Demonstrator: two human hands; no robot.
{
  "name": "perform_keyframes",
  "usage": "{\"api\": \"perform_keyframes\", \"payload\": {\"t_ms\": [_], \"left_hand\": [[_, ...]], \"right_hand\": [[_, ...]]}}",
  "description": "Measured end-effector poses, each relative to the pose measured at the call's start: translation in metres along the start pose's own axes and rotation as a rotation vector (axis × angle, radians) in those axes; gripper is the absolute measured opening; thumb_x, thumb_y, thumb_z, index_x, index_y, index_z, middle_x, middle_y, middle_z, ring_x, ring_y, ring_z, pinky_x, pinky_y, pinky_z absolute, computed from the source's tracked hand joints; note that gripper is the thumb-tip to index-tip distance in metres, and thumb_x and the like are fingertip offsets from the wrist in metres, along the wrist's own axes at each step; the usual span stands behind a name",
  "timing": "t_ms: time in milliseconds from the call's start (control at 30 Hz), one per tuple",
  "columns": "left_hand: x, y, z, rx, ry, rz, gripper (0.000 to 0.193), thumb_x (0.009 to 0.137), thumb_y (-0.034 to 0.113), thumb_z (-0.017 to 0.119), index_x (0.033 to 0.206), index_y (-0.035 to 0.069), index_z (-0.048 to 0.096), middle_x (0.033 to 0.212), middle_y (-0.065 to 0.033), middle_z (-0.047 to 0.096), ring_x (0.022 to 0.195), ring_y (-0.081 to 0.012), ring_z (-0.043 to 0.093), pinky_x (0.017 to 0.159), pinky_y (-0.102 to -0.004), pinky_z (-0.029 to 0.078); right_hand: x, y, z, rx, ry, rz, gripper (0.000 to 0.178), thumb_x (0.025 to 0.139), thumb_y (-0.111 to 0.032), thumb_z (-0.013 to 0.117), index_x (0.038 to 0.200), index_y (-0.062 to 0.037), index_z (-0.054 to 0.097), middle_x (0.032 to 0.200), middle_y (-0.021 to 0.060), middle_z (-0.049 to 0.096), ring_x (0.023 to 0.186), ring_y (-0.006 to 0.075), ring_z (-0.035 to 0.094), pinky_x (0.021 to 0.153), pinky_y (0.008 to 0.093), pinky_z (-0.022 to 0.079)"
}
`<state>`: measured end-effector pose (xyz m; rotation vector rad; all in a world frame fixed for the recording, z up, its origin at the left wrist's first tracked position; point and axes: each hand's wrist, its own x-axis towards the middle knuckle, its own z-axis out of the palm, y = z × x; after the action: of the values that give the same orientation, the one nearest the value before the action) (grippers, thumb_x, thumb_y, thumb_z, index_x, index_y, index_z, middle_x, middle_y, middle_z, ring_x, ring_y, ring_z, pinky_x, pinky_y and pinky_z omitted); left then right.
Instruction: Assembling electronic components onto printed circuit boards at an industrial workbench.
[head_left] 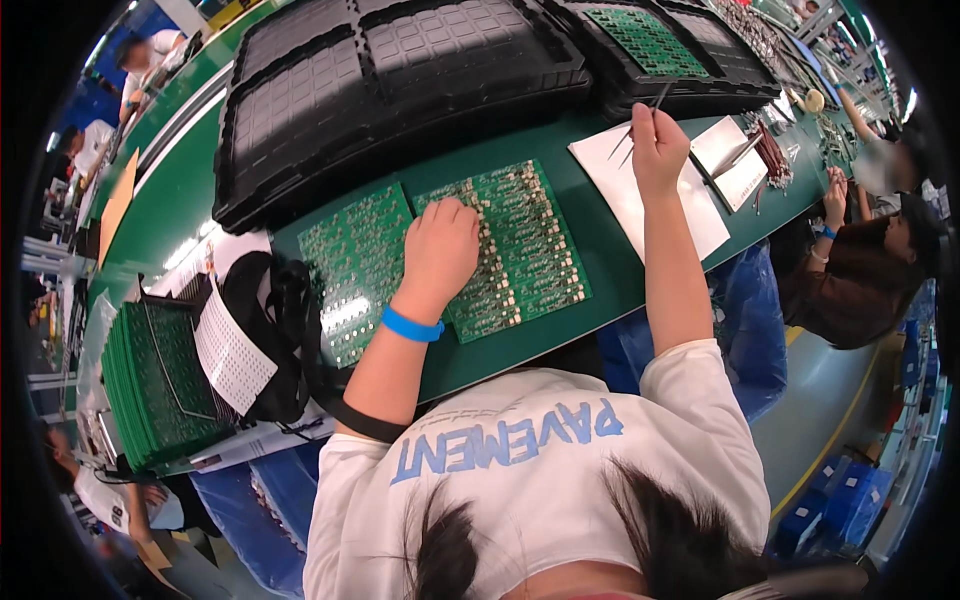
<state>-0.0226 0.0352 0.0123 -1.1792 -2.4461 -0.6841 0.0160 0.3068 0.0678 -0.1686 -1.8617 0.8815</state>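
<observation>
From here I'd rest the left hand lightly over 2 green boards on the tabletop, though I can't tell what its curled fingers grip, and steady the tweezers pinched in the right hand.

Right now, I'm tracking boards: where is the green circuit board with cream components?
In the head view, the green circuit board lies near centre, partly under the left hand, between another green board on its left and white paper on its right.

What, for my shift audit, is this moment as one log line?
left hand: over right-side circuit board | right hand: holding tweezers, tips over white sheet
</observation>
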Motion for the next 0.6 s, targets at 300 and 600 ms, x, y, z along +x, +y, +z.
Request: {"api": "perform_keyframes", "payload": {"t_ms": [300,600], "left_hand": [[-0.006,-0.015,-0.008,0.165,0.080,-0.138,0.005,0.074,0.005,0.055,0.079,0.006,0.056,0.084,-0.0078,0.053,0.080,-0.0257,0.057,0.064,-0.0372,0.049],[0.012,-0.011,-0.020,0.072,-0.277,-0.310,0.015,0.076,0.005,0.055,0.088,0.004,0.063,0.095,-0.0137,0.060,0.093,-0.0308,0.059,0.074,-0.0424,0.052]], "right_hand": [[0.002,-0.051,-0.004,-0.861,-0.981,0.373,0.047,0.082,-0.049,0.054,0.077,-0.0056,0.070,0.077,0.0136,0.066,0.077,0.0302,0.064,0.068,0.0374,0.049],[-0.050,-0.067,0.029,-0.653,-0.796,-0.052,0.021,0.077,-0.033,0.065,0.087,-0.0145,0.067,0.087,0.0049,0.063,0.085,0.0255,0.063,0.070,0.0391,0.050]]}}
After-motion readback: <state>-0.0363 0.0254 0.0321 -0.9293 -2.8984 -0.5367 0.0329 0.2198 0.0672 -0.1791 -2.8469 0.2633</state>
